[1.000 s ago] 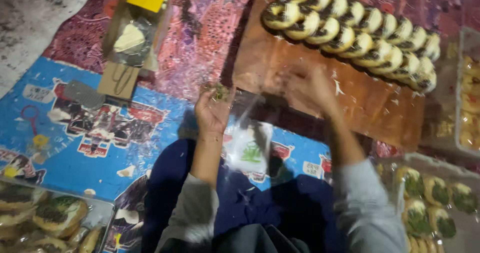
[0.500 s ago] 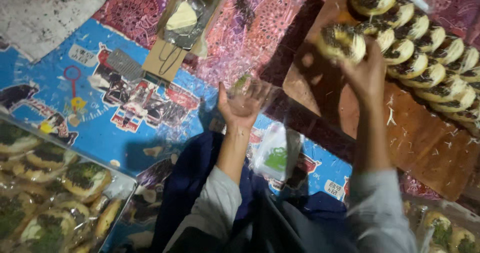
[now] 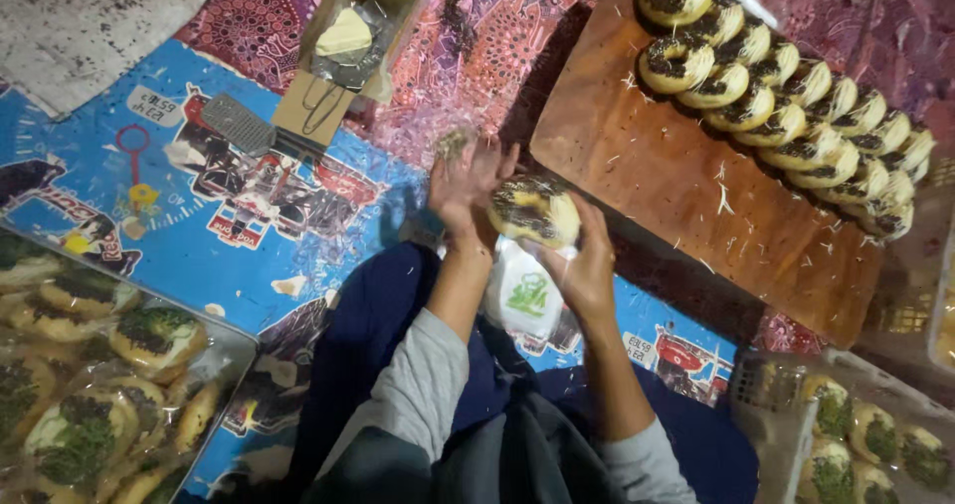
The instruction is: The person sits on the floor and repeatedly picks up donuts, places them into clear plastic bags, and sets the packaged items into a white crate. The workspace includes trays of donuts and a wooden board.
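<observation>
At frame centre the right hand (image 3: pixel 587 265) grips a chocolate-topped doughnut (image 3: pixel 534 210) from below, fingers curled around it. The left hand (image 3: pixel 466 181) is spread open just beside it, palm toward the doughnut. To the upper right, rows of doughnuts (image 3: pixel 786 96) lie on a wooden board (image 3: pixel 676 181).

Round doughnut (image 3: pixel 534 210) with dark chocolate topping and pale shreds, held up near the middle, tilted toward the left; thin clear plastic bag (image 3: pixel 525 290) hung just below it.
</observation>
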